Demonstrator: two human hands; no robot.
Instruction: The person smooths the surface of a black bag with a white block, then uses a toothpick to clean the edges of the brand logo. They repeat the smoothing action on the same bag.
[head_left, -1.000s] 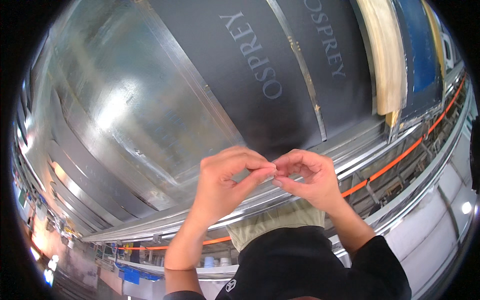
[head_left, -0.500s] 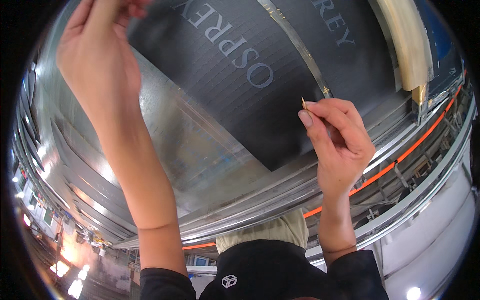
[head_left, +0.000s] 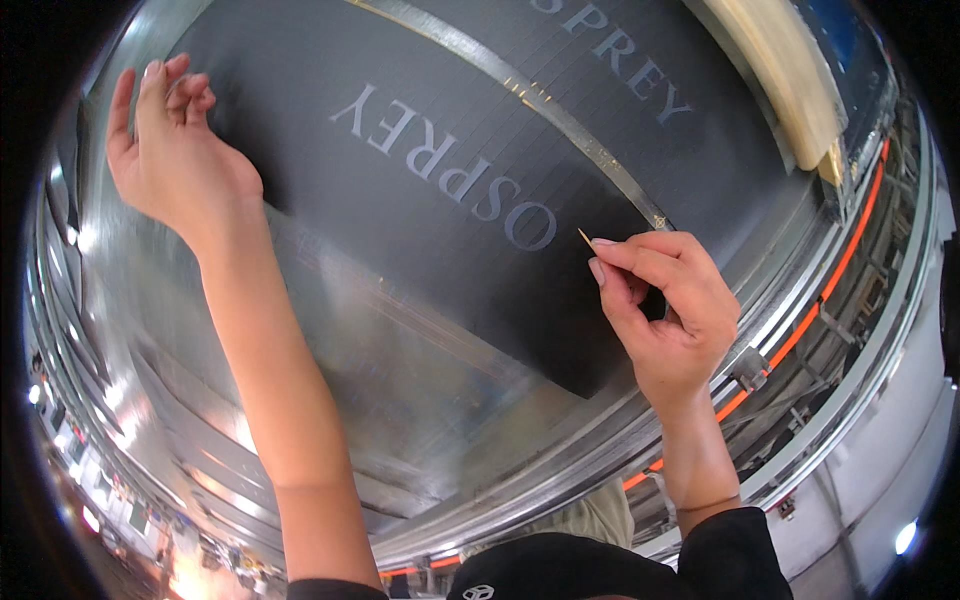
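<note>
The right hand [head_left: 665, 310] pinches a thin pale sliver [head_left: 584, 237], pointing far-left, over dark grey lettered fabric [head_left: 480, 150]. The left hand [head_left: 175, 150], fingers loosely together, rests on the fabric's left edge beside the shiny metal table [head_left: 330, 400].

Hands on a lettered sheet spread over a metal surface

The right hand [head_left: 665, 305] pinches a thin pointed sliver [head_left: 584, 237] between thumb and forefinger, its tip poking up and left of the grip, over the dark grey lettered sheet [head_left: 430, 130]. A narrow metallic strip [head_left: 560, 125] crosses that sheet just above the grip. The left hand [head_left: 170, 150] rests flat at the sheet's left edge, well apart from the grip. Below and left lies the shiny curved metal surface [head_left: 300, 330]; an orange rail [head_left: 800, 340] runs to the right.
</note>
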